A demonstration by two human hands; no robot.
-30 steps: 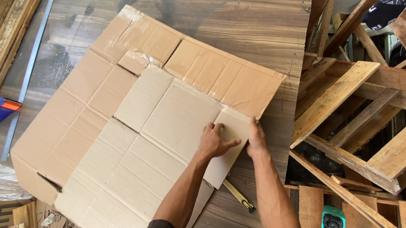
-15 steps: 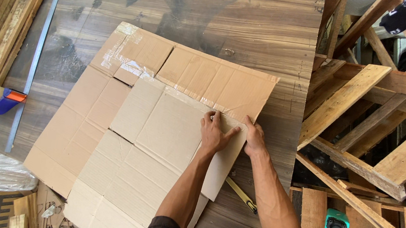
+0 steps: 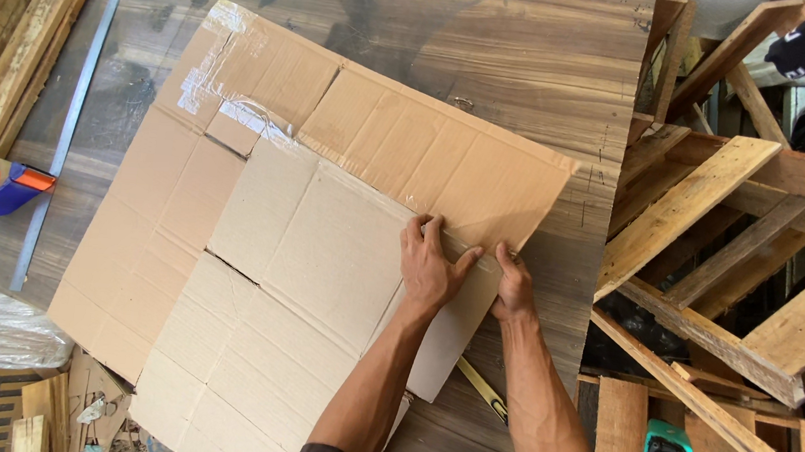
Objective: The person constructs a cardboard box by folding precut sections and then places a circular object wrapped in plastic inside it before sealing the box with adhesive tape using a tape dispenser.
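open tabletop [image 3: 501, 47] beyond cardboard [image 3: 320, 247]; wooden frames [image 3: 740, 242] crowding right edge; tape dispenser [image 3: 3, 187], planks [image 3: 5, 25] blocking left.

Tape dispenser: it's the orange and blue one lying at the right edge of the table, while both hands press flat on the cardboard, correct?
Not quite. In the head view the orange and blue tape dispenser lies at the left edge of the table, not the right. The rest holds: the left hand and right hand both press flat on the cardboard.
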